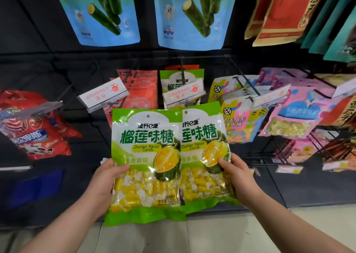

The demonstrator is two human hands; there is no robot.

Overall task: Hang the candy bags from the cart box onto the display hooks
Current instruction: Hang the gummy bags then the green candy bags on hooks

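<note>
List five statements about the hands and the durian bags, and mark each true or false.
1. The left hand grips the front durian bag. True.
2. The right hand holds nothing. False: it grips the second durian bag.
3. The front durian bag overlaps the second durian bag's left side. True.
4. Both held bags already hang on a hook. False: both are held in the hands, off the hooks.
5. A hanging durian bag of the same kind is on the display behind them. True.
</note>
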